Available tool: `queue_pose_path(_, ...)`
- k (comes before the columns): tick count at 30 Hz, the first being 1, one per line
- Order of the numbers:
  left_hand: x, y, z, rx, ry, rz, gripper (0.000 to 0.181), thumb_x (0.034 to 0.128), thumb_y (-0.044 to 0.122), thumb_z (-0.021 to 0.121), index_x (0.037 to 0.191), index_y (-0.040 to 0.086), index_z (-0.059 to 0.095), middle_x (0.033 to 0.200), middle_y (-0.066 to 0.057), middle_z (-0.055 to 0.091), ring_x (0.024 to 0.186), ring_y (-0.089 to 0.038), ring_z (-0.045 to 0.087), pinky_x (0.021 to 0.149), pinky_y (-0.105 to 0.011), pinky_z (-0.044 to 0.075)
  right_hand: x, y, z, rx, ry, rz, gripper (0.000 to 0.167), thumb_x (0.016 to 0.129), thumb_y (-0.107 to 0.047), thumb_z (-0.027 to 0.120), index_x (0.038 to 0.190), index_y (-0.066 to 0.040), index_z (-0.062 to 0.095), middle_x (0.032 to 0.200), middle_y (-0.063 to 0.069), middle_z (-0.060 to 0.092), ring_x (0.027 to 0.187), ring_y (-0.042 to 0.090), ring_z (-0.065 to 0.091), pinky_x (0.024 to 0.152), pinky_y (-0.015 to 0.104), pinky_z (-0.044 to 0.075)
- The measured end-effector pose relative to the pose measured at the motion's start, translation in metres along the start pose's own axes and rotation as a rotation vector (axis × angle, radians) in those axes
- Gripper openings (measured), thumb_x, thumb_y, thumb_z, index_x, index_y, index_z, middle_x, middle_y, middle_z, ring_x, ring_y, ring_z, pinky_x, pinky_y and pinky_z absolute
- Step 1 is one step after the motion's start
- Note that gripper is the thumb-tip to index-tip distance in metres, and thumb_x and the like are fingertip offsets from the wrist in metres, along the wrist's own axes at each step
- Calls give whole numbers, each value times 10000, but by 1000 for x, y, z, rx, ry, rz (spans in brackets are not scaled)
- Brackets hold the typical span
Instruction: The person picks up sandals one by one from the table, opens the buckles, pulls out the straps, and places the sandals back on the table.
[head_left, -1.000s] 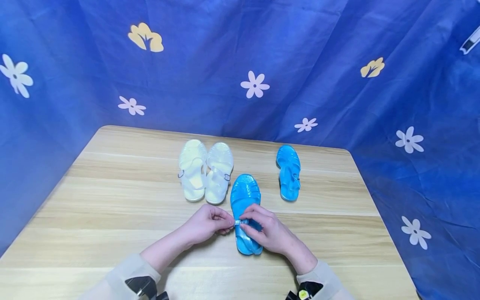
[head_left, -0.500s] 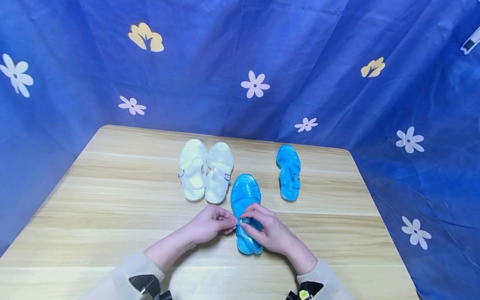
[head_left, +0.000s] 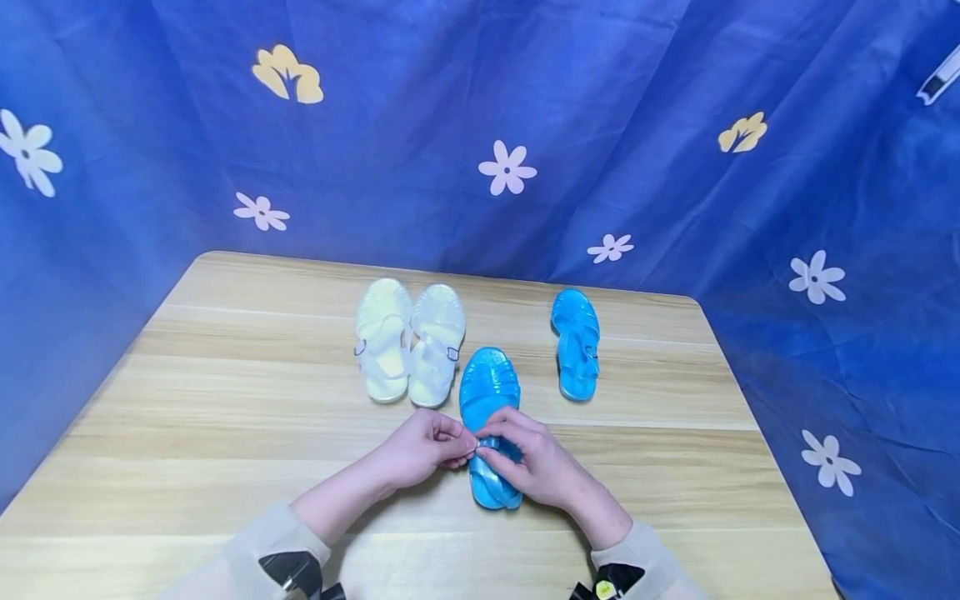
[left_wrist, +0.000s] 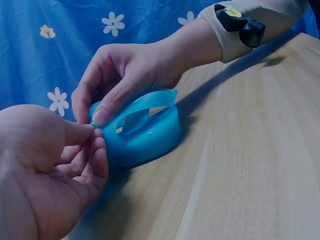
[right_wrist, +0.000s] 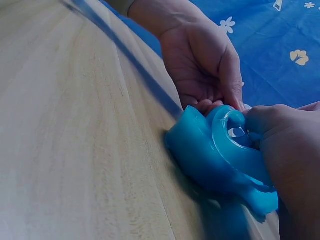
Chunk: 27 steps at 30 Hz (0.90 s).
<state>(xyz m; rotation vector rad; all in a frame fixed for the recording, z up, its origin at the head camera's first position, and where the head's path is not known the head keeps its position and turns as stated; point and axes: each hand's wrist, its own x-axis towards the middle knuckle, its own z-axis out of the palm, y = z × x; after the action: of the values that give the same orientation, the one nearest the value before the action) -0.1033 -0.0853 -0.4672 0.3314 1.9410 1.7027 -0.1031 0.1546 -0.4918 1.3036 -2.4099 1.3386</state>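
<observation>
A glossy blue jelly sandal (head_left: 489,383) lies on the table with its toe pointing away from me. At its left side my left hand (head_left: 423,447) pinches the end of the ankle strap between thumb and forefinger. From the right, my right hand (head_left: 543,458) reaches over the sandal and holds the strap (head_left: 489,443) near the buckle with thumb and fingertips. Both sets of fingertips nearly meet there, as the left wrist view also shows. The heel part (right_wrist: 192,145) stands up in the right wrist view. The buckle itself is mostly hidden by my fingers.
Two white sandals (head_left: 385,350) lie side by side behind my left hand. Another blue sandal (head_left: 577,346) rests farther back on the right. A wooden table (head_left: 225,400) carries everything, and a blue flowered curtain (head_left: 420,167) hangs around its far sides.
My left hand has shifted slightly right, closer to my right fingertips, and less of the strap end shows between them. The sandals stay where they were.
</observation>
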Motion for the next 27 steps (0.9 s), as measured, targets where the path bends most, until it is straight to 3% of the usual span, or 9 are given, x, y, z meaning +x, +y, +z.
queue_pose_path(11,-2,-4,-1,88,45,61,167,1004,93,726,1077,-56,742,925,-78,756,853,-187,714,744,-289,608,-2,-1,-1,-10,19,16,191,1026,-99,719,1217,-106,714,1199,-21,662,1054,162,682,909,295,583)
queue_pose_path(19,-3,-8,4,300,157,284,337,941,182,828,1209,-1,736,1050,-6,758,940,-163,721,818,-323,608,-5,1,-1,37,67,8,203,1023,-48,703,1222,-75,727,1221,4,688,1135,160,674,984,348,568)
queue_pose_path(23,-2,-10,5,359,160,381,307,930,159,835,1215,61,774,1109,35,766,991,-136,724,853,-373,614,-5,2,-2,82,101,8,192,1034,-7,665,1197,-78,739,1184,9,703,1096,175,687,965,352,577)
queue_pose_path(27,0,-12,7,393,168,438,248,933,176,843,1172,120,806,1094,74,760,1003,-100,712,872,-354,609,-4,2,-3,106,112,12,175,1037,-8,661,1169,-85,746,1152,10,712,1062,178,692,947,353,584)
